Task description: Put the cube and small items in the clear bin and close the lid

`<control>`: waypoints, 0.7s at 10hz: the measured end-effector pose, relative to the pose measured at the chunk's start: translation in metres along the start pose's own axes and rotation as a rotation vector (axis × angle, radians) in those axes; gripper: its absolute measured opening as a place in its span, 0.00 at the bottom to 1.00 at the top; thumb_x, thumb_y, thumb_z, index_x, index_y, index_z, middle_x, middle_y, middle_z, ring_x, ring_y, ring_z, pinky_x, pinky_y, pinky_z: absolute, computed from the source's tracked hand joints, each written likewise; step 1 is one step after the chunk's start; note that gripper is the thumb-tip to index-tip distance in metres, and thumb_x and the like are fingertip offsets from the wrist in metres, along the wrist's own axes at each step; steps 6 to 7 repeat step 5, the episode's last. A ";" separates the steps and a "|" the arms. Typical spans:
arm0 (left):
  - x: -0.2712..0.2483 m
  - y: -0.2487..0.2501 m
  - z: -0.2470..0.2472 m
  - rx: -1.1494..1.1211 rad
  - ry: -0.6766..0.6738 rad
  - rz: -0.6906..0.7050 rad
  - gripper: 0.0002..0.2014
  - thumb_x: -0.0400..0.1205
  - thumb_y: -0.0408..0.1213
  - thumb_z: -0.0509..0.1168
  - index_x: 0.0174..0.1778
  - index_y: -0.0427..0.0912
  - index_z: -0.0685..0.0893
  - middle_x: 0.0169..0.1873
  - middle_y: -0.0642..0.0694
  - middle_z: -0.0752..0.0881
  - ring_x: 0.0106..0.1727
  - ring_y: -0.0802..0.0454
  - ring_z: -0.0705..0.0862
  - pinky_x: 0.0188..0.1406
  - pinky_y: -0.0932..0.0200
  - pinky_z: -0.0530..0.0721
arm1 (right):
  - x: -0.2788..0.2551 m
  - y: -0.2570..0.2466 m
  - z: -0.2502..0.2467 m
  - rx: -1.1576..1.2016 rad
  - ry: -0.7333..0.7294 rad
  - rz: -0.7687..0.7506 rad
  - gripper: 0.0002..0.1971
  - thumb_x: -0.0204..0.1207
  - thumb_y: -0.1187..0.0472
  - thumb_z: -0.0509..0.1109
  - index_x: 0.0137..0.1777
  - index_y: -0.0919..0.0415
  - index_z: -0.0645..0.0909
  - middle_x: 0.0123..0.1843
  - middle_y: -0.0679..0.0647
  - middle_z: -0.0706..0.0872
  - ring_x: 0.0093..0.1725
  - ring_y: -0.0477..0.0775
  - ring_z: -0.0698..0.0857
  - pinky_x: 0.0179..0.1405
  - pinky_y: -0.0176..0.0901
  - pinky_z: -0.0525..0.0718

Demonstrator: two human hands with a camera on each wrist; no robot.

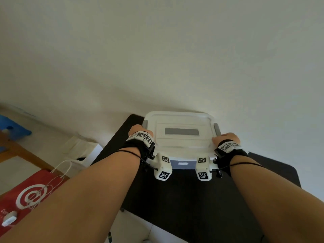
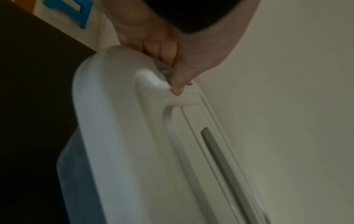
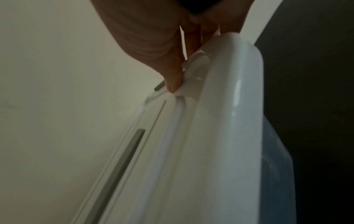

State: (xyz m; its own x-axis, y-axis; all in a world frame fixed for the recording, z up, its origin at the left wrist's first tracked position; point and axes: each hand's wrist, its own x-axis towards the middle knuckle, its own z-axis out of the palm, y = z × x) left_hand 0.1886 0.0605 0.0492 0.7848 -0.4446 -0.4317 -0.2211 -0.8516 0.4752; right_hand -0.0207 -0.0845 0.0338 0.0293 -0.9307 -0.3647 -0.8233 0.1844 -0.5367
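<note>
- Fingers of the left hand (image 1: 138, 129) and right hand (image 1: 226, 137) curl around the lid's (image 1: 180, 118) side edges, thumbs pressing on top.
- Beneath them, the clear bin (image 3: 275, 151) appears covered; contents unseen.
- Likely left: snapping the grey latches (image 1: 217, 128).

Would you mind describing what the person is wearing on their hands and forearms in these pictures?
Both forearms are bare, with no sleeves. The left hand and right hand each have a black wrist strap carrying white blocks printed with black-and-white square markers. A thin black cable runs from each wrist unit back across the forearm.
</note>
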 end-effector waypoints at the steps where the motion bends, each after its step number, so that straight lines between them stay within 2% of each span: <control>1: 0.004 0.018 0.011 0.073 -0.030 0.107 0.05 0.79 0.35 0.61 0.41 0.37 0.80 0.42 0.41 0.80 0.48 0.41 0.84 0.41 0.59 0.75 | -0.002 0.020 -0.010 0.026 0.061 0.088 0.11 0.69 0.66 0.64 0.48 0.71 0.83 0.43 0.64 0.82 0.34 0.63 0.78 0.31 0.40 0.72; 2: 0.005 0.031 0.020 0.109 -0.049 0.170 0.06 0.80 0.35 0.61 0.44 0.38 0.82 0.43 0.39 0.82 0.52 0.40 0.85 0.42 0.58 0.76 | -0.003 0.032 -0.018 0.054 0.113 0.136 0.08 0.70 0.67 0.63 0.46 0.70 0.80 0.45 0.64 0.81 0.38 0.64 0.77 0.30 0.39 0.70; 3: 0.007 0.049 0.035 0.120 -0.086 0.236 0.17 0.81 0.37 0.62 0.65 0.34 0.82 0.63 0.35 0.84 0.67 0.40 0.82 0.59 0.54 0.80 | -0.006 0.050 -0.029 0.093 0.170 0.182 0.11 0.71 0.67 0.64 0.50 0.71 0.81 0.46 0.64 0.80 0.40 0.64 0.77 0.36 0.42 0.72; 4: 0.006 0.059 0.042 0.125 -0.113 0.272 0.20 0.82 0.37 0.62 0.69 0.33 0.79 0.67 0.36 0.82 0.69 0.40 0.81 0.61 0.55 0.80 | -0.007 0.059 -0.036 0.089 0.166 0.190 0.14 0.71 0.64 0.65 0.53 0.72 0.83 0.45 0.63 0.81 0.40 0.63 0.77 0.33 0.39 0.71; 5: -0.004 0.073 0.045 0.094 -0.162 0.315 0.23 0.82 0.41 0.60 0.71 0.34 0.77 0.70 0.36 0.80 0.70 0.41 0.80 0.54 0.57 0.76 | -0.005 0.067 -0.048 0.081 0.133 0.173 0.21 0.72 0.58 0.64 0.61 0.69 0.82 0.48 0.63 0.82 0.44 0.64 0.80 0.33 0.40 0.74; 7: -0.004 0.073 0.045 0.094 -0.162 0.315 0.23 0.82 0.41 0.60 0.71 0.34 0.77 0.70 0.36 0.80 0.70 0.41 0.80 0.54 0.57 0.76 | -0.005 0.067 -0.048 0.081 0.133 0.173 0.21 0.72 0.58 0.64 0.61 0.69 0.82 0.48 0.63 0.82 0.44 0.64 0.80 0.33 0.40 0.74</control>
